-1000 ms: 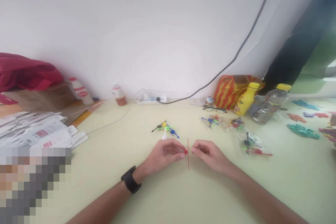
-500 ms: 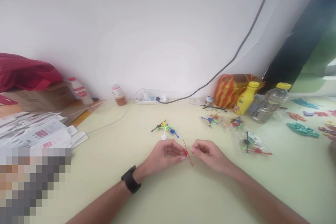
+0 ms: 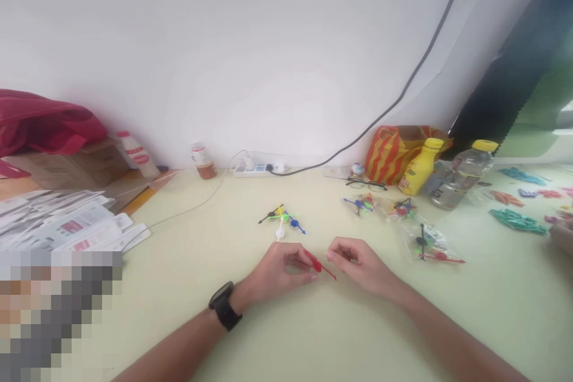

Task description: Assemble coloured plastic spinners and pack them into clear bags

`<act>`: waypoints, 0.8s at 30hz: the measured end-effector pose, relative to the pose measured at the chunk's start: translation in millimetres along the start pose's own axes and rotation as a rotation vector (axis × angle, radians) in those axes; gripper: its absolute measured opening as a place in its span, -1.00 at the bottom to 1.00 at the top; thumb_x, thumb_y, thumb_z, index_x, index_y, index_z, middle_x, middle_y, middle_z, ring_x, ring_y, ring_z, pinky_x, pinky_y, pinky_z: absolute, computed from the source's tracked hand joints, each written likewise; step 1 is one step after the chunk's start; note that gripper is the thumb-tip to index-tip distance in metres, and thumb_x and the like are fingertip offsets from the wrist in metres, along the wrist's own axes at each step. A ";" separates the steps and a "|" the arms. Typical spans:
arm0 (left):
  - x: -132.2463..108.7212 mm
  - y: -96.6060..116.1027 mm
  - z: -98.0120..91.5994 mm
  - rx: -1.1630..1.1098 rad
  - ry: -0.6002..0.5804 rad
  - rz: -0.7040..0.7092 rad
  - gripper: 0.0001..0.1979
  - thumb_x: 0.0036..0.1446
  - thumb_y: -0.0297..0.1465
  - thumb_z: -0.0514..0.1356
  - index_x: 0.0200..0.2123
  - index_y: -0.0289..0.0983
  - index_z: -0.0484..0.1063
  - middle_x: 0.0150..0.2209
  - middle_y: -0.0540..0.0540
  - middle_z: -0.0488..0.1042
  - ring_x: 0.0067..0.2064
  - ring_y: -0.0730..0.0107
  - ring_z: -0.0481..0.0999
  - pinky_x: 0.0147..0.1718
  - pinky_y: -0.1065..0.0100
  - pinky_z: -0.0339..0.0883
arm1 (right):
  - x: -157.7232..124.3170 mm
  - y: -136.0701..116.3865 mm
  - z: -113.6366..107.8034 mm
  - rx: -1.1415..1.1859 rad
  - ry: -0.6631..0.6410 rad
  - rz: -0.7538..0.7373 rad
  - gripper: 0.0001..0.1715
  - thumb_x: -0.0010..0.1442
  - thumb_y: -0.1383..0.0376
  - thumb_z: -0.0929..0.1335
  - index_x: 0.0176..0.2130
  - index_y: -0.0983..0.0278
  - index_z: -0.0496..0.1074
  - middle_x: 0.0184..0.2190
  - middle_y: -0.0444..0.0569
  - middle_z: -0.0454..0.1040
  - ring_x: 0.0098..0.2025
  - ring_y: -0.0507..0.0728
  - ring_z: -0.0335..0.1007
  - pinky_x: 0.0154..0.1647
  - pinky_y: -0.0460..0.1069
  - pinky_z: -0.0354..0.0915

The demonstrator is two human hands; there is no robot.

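Note:
My left hand (image 3: 286, 268), with a black watch (image 3: 225, 305) on its wrist, pinches a red plastic arrow spinner (image 3: 317, 265) at its round middle between thumb and fingers. The arrow slants down to the right. Just right of it, my right hand (image 3: 356, 259) is closed, thumb against curled fingertips; whether something small is in them is hidden. Its fingertips are apart from the spinner. Beyond my left hand lie more arrow spinners: a black one (image 3: 271, 215), a blue one (image 3: 294, 223) and a white one (image 3: 280, 231), with yellow and green ones among them.
Clear bags of arrow spinners (image 3: 430, 245) lie to the right, near glasses (image 3: 366, 184), a yellow bottle (image 3: 419, 167) and a clear bottle (image 3: 463, 176). Teal pieces (image 3: 517, 221) lie in a heap. At left is a stack of white cards (image 3: 67, 224). A power strip (image 3: 257, 169) sits against the wall.
The red arrow spinner has turned in my left fingers, from edge-on and steep to a flatter slant with its face showing. My right hand has hardly moved.

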State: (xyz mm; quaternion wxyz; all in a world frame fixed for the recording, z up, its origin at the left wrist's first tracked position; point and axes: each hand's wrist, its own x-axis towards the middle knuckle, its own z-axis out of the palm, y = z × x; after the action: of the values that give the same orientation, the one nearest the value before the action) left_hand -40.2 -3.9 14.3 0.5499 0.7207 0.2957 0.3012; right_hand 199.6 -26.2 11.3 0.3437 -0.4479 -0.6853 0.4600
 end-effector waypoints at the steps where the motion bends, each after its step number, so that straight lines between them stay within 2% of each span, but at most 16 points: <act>1: 0.1 -0.9 -0.2 -0.001 0.005 0.007 -0.80 0.12 -0.33 0.44 -0.27 -0.32 0.54 -0.14 -0.22 0.67 -0.10 0.14 0.69 0.01 0.14 0.57 | -0.4 0.2 0.6 -0.011 -0.002 -0.001 -0.57 0.37 -0.01 0.31 -0.36 0.24 0.40 -0.48 -0.15 0.33 -0.44 0.05 0.18 -0.42 -0.05 0.13; 5: 0.1 -2.6 -0.6 0.017 0.018 0.049 -0.81 0.14 -0.32 0.42 -0.30 -0.30 0.54 -0.13 -0.21 0.67 -0.10 0.17 0.68 0.02 0.14 0.55 | -2.0 1.0 4.6 -0.082 -0.036 -0.008 -0.69 0.31 0.05 0.39 -0.30 0.24 0.48 -0.54 -0.20 0.26 -0.48 0.03 0.11 -0.46 -0.05 0.07; 8: -1.5 0.1 -1.8 0.119 0.037 0.086 -0.78 0.12 -0.28 0.44 -0.36 -0.27 0.51 -0.13 -0.19 0.67 -0.03 0.12 0.66 0.02 0.16 0.52 | -1.9 2.1 6.8 -0.117 -0.038 -0.031 -0.68 0.31 0.07 0.39 -0.34 0.25 0.48 -0.51 -0.18 0.28 -0.46 0.04 0.11 -0.45 -0.04 0.07; 11: -3.4 3.3 -4.7 0.343 0.135 0.136 -0.73 0.09 -0.23 0.46 -0.43 -0.23 0.47 -0.09 -0.17 0.67 0.02 0.07 0.63 0.03 0.15 0.47 | -1.0 3.9 6.2 -0.171 -0.005 -0.061 -0.66 0.34 0.07 0.35 -0.34 0.25 0.48 -0.44 -0.12 0.38 -0.43 0.06 0.17 -0.42 -0.03 0.12; 15: -1.7 2.2 -12.5 0.587 0.312 0.258 -0.74 0.20 -0.26 0.36 -0.47 -0.20 0.44 -0.08 -0.16 0.64 -0.01 0.10 0.59 0.05 0.09 0.42 | -1.2 6.0 3.9 -0.258 -0.004 -0.061 -0.66 0.38 0.09 0.32 -0.32 0.23 0.50 -0.40 -0.09 0.44 -0.40 0.08 0.24 -0.40 -0.02 0.16; 20: 5.1 -3.7 -29.1 0.784 0.501 0.298 -0.91 0.26 -0.28 0.30 -0.22 -0.16 0.52 0.01 -0.17 0.58 0.14 0.02 0.45 0.13 0.01 0.36 | -2.0 6.6 3.2 -0.296 -0.019 -0.053 -0.74 0.35 0.11 0.35 -0.25 0.20 0.55 -0.40 -0.10 0.47 -0.40 0.09 0.28 -0.39 -0.02 0.17; 24: 6.2 -8.8 -44.3 0.915 0.504 0.193 -0.60 0.24 -0.17 0.30 0.11 -0.14 0.49 0.28 -0.20 0.40 0.34 -0.10 0.24 0.28 -0.11 0.18 | -1.7 6.9 3.0 -0.309 -0.025 -0.065 -0.80 0.35 0.18 0.35 -0.24 0.19 0.55 -0.33 -0.09 0.51 -0.34 0.11 0.36 -0.33 0.00 0.23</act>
State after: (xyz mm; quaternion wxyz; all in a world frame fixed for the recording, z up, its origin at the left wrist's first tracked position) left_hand -70.7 30.0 15.8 0.0612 0.8163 0.4520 0.3545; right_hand 199.6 -27.5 3.7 0.2767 -0.4673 -0.7662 0.3435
